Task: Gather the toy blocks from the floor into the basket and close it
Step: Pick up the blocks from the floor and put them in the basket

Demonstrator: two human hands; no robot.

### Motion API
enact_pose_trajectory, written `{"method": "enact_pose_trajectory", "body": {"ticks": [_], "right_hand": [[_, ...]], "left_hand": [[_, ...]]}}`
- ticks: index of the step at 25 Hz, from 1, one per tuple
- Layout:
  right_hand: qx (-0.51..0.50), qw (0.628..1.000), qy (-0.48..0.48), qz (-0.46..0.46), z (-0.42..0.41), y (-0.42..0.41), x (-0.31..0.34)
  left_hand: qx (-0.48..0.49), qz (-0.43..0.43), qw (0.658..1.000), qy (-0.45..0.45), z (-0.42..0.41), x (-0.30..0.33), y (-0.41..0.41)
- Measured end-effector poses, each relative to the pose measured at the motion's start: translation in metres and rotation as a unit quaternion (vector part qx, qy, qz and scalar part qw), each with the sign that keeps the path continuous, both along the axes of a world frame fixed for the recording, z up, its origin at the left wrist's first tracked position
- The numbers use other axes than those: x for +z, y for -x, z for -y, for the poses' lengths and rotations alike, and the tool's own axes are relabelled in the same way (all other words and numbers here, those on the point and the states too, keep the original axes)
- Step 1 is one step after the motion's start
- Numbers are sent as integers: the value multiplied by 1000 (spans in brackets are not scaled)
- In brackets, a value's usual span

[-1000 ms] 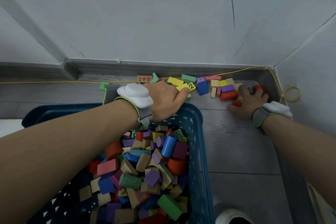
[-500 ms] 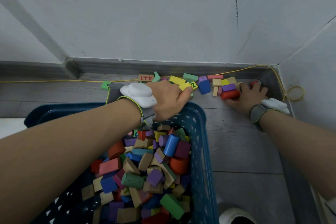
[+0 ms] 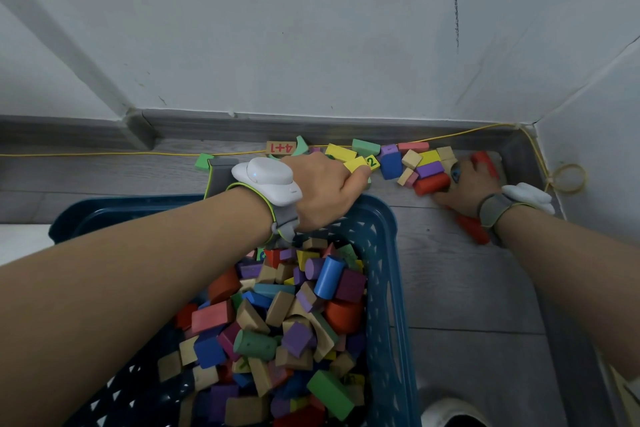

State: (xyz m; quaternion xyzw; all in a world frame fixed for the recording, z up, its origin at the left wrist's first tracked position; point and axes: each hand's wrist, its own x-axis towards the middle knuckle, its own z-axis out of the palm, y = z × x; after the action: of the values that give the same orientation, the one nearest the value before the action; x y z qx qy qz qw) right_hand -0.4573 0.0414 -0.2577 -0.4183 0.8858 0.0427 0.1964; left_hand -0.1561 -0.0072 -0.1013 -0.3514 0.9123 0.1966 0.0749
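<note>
The dark blue basket point(image 3: 388, 253) stands on the grey floor, about half full of coloured wooden blocks point(image 3: 277, 315). My left hand point(image 3: 325, 191) is curled over the basket's far rim, near its right corner. A row of loose blocks point(image 3: 391, 163) lies along the wall just beyond it. My right hand point(image 3: 464, 187) lies flat among the blocks in the room's corner, fingers spread. It touches a red cylinder point(image 3: 431, 183) and a red block point(image 3: 485, 163). Another red block point(image 3: 472, 227) lies under my right wrist.
A yellow cable point(image 3: 104, 153) runs along the skirting and ends in a coil point(image 3: 568, 178) at the right wall. Two walls meet just behind the blocks. A grey flat piece with a green edge point(image 3: 218, 177) lies behind my left wrist. A white shoe point(image 3: 450, 412) shows at the bottom.
My right hand has slid further toward the wall and spread over the corner blocks. A red block now lies under its wrist. My left hand stays on the rim.
</note>
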Motion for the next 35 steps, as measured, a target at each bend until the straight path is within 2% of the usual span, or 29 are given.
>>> {"method": "enact_pose_trajectory", "body": {"ticks": [5, 10, 13, 15, 17, 19, 21, 22, 24, 27, 28, 30, 32, 34, 35], "right_hand": [[-16, 996, 89, -6, -5, -15, -8], [-14, 998, 60, 5, -12, -31, -17], [11, 996, 88, -4, -14, -38, -17], [6, 994, 109, 14, -13, -40, -16], [-46, 987, 143, 59, -12, -42, -11], [-151, 951, 235, 131, -7, -45, 6], [-210, 882, 339, 250, -1, -55, 38], [-205, 841, 373, 334, 1, -63, 61], [-140, 767, 378, 499, 2, -84, 118], [76, 732, 226, 638, -9, -104, 197], [160, 737, 152, 639, -12, -109, 218], [295, 766, 21, 572, -19, -127, 241], [307, 806, 13, 506, -23, -144, 240], [239, 828, 73, 501, -20, -146, 233], [232, 860, 72, 449, -19, -141, 222]], "left_hand": [[-4, -1, 1000, 11, 0, 0, -1], [-3, -14, 1000, 17, -1, 0, 0], [0, -24, 1000, 17, -3, 0, 0], [-3, -36, 999, 30, -4, -1, 0], [-2, -24, 999, 36, -3, -2, -1], [7, -12, 1000, 17, -1, -3, -1], [40, -14, 999, -28, 2, -4, 0], [63, -21, 996, -58, 4, -4, 0], [101, -52, 987, -111, 11, -2, -4], [146, -55, 981, -112, 17, -4, -11], [207, -57, 971, -105, 18, -5, -12], [320, -59, 940, -98, 16, 2, -18], [229, -49, 968, -88, 19, -2, -24], [132, -32, 989, -60, 15, -1, -35], [99, -20, 994, -45, 14, 1, -40]]}}
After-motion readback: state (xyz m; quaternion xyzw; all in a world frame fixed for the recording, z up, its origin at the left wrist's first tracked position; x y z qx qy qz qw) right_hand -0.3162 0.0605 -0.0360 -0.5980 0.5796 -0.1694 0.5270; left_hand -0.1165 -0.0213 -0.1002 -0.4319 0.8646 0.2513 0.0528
